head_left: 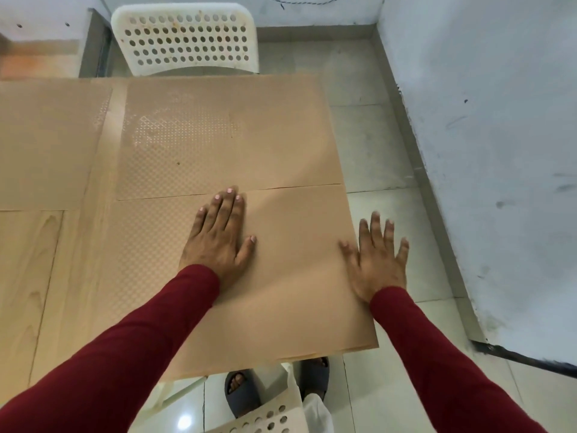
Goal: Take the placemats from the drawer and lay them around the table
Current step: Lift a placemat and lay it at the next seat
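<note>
Three tan textured placemats lie flat on the light wooden table (40, 276). The nearest placemat (290, 292) covers the table's near right corner. My left hand (218, 235) rests flat on it, palm down, fingers together. At that mat's right edge is my right hand (377, 260), fingers spread, thumb on the mat and the rest past the table edge. A second placemat (224, 135) lies just beyond, touching the near one. The third placemat (46, 142) lies at the far left. Both hands hold nothing. No drawer is in view.
A white perforated plastic chair (187, 39) stands at the table's far side. Another white chair (265, 420) is at the near edge by my feet in grey slippers. A white wall (499, 151) runs close on the right, with a strip of tiled floor between.
</note>
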